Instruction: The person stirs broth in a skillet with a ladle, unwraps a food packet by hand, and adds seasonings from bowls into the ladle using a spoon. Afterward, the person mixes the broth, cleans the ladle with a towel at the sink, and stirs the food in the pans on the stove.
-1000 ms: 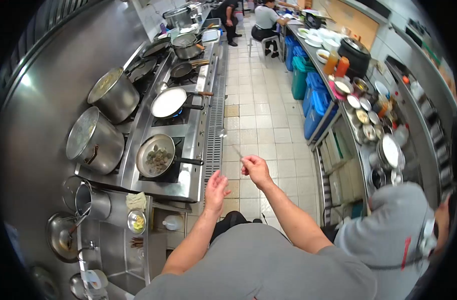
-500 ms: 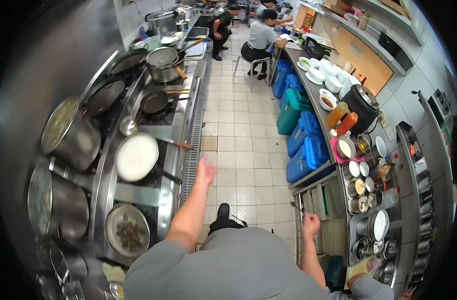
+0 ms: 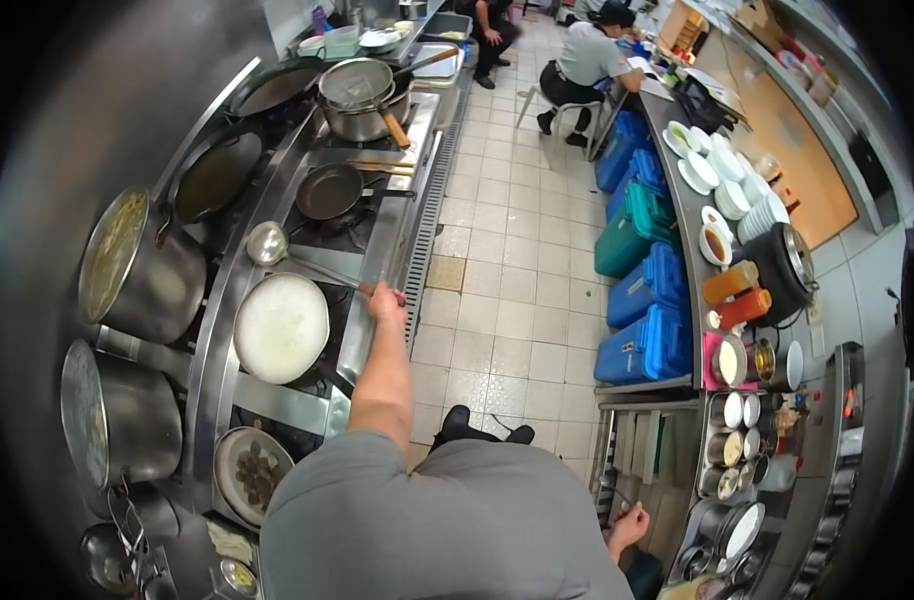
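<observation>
My left hand (image 3: 386,303) is closed around the wooden handle end of a metal ladle (image 3: 268,243), whose bowl rests above the stove near the back burners. Just below the ladle's shaft, a pan of white liquid (image 3: 282,328) sits on a burner. Nearer to me is a pan with dark shell-like pieces (image 3: 257,472). On the right side, low by the counter, my right hand (image 3: 630,524) pinches a thin metal utensil (image 3: 613,488).
Two tall pots (image 3: 142,265) stand at the left. A strainer (image 3: 356,84) lies over a pot farther back. Blue bins (image 3: 645,345) and a green bin (image 3: 632,229) line the right counter. A seated person (image 3: 589,55) and another person are at the back.
My left hand has reached forward from an open pose and closed on the ladle handle. My right hand has moved right and down with the utensil. The view has shifted forward along the aisle.
</observation>
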Action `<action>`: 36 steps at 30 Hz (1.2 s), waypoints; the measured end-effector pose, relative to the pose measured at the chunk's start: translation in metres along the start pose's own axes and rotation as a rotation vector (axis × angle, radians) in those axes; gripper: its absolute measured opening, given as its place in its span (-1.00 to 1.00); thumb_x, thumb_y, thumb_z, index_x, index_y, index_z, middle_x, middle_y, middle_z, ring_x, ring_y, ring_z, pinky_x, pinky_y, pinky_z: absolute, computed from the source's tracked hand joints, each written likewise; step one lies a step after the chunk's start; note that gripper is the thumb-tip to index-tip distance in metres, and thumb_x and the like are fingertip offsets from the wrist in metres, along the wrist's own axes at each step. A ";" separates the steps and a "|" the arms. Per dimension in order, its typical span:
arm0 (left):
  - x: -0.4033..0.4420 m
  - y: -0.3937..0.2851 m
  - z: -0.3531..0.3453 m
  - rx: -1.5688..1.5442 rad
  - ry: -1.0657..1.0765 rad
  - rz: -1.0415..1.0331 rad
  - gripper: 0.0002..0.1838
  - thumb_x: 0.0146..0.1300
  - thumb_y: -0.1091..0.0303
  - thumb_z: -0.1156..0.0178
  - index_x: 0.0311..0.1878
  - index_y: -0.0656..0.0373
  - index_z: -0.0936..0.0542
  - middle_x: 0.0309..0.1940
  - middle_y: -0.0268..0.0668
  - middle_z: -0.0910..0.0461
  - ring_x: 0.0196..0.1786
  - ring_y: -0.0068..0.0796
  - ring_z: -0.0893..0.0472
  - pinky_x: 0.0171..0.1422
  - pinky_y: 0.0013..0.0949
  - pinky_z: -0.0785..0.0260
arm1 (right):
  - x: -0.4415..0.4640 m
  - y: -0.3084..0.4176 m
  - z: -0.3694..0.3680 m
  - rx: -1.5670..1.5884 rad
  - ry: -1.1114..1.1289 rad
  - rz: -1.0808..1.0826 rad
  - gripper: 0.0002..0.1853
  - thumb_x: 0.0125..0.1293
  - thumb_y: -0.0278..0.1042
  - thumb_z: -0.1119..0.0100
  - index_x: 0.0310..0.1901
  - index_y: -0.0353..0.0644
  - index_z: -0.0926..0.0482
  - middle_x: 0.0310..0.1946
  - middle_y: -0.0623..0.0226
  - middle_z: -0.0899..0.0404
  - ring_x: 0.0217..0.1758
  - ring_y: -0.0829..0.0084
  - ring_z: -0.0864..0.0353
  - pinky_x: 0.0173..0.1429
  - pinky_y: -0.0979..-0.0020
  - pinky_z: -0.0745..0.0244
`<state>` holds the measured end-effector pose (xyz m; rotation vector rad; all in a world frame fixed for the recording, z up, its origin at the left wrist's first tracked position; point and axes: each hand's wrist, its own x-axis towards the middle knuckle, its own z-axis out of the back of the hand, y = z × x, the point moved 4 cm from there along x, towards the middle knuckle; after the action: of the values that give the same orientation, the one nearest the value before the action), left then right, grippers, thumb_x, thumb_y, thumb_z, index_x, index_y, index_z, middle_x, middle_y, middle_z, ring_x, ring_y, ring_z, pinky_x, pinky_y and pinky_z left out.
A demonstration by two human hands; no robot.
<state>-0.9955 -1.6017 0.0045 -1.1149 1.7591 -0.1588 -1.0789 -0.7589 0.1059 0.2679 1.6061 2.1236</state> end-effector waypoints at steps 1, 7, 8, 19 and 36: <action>-0.012 -0.007 -0.002 0.000 -0.004 -0.005 -0.80 0.39 0.27 -0.19 -0.22 0.10 -0.38 -0.65 -0.37 -0.36 -0.64 -0.48 -0.42 -0.63 -0.44 -0.31 | 0.002 -0.001 -0.013 -0.009 0.067 0.026 -0.69 0.49 -0.14 -0.20 -0.30 -0.16 -0.41 -0.59 0.36 -0.46 -0.64 0.57 -0.39 -0.63 0.48 -0.30; -0.120 0.059 0.000 0.340 0.415 -0.128 -0.81 0.39 0.21 -0.25 -0.18 0.02 -0.44 -0.53 -0.43 -0.35 -0.46 -0.49 -0.43 -0.34 -0.31 -0.41 | 0.040 0.094 -0.079 0.230 0.060 0.063 -0.64 0.51 -0.23 -0.15 -0.46 -0.06 -0.31 -0.58 0.54 -0.34 -0.52 0.64 -0.37 -0.47 0.49 -0.35; -0.169 0.065 -0.013 0.276 0.464 0.011 -0.82 0.42 0.34 -0.17 -0.32 -0.04 -0.40 -0.58 -0.44 -0.34 -0.54 -0.50 -0.36 -0.43 -0.35 -0.31 | 0.052 0.117 -0.076 0.236 -0.020 0.034 -0.64 0.52 -0.27 -0.14 -0.47 -0.04 -0.29 -0.58 0.55 -0.33 -0.54 0.65 -0.36 -0.48 0.50 -0.33; -0.316 0.060 -0.169 0.747 0.828 -0.175 -0.59 0.53 0.33 -0.07 0.37 -0.03 -0.28 -0.36 -0.32 -0.53 -0.50 -0.51 -0.48 -0.45 -0.37 -0.41 | 0.230 0.247 0.068 0.290 -0.525 0.371 -0.71 0.56 -0.22 -0.08 -0.05 -0.27 -0.69 -0.45 0.42 -0.64 -0.47 0.68 -0.53 -0.38 0.54 -0.50; -0.509 0.328 -0.370 0.901 1.308 -0.092 -0.61 0.52 0.18 -0.14 0.28 0.09 -0.36 -0.14 -0.08 -0.68 -0.24 -0.31 -0.73 -0.23 -0.38 -0.60 | 0.531 0.133 0.042 0.054 -0.264 -0.146 -0.76 0.34 -0.31 -0.18 -0.38 -0.30 -0.69 -0.47 0.11 -0.71 -0.41 0.28 -0.69 -0.27 0.24 -0.55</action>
<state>-1.4519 -1.1771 0.3424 -0.3276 2.2334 -1.8600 -1.5575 -0.5014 0.1817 0.4169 1.4834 1.8522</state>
